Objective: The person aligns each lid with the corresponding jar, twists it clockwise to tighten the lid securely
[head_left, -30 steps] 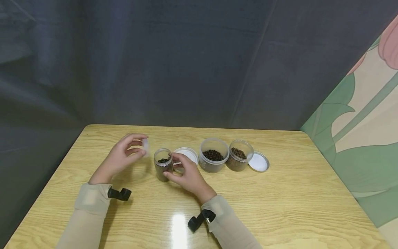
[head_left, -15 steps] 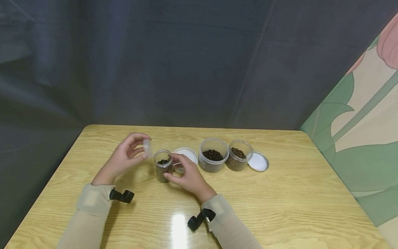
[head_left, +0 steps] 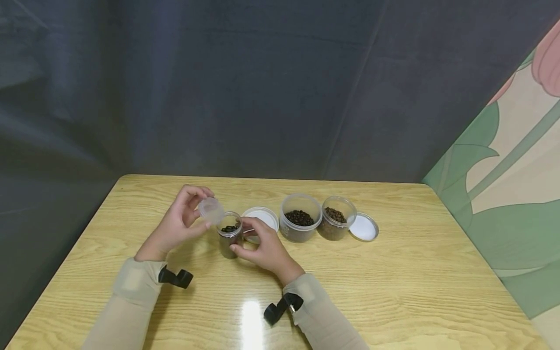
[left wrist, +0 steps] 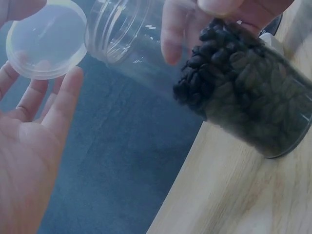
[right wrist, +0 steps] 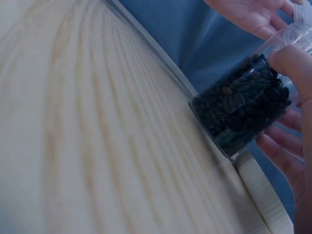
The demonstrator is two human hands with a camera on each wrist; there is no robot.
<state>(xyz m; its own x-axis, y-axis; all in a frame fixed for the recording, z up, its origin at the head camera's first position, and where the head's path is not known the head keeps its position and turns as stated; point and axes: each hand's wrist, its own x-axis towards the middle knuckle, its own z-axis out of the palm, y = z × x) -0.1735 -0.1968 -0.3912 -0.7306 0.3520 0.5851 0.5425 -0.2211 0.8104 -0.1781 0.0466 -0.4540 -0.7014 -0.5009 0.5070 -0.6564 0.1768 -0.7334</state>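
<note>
Now the left hand point(head_left: 177, 221) has turned its pinched lid point(head_left: 211, 210) and brought it right beside the rim point(head_left: 234, 214) of the jar point(head_left: 227, 239), apparently not yet covering it. The right hand point(head_left: 266, 246) grips the jar upright on the surface point(head_left: 372, 287).

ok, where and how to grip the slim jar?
Probably round the body of the slim jar, below its threaded neck, from the right: it stands upright with straight sides, and the left hand holds the lid close on its left. That leaves the neck free.
</note>
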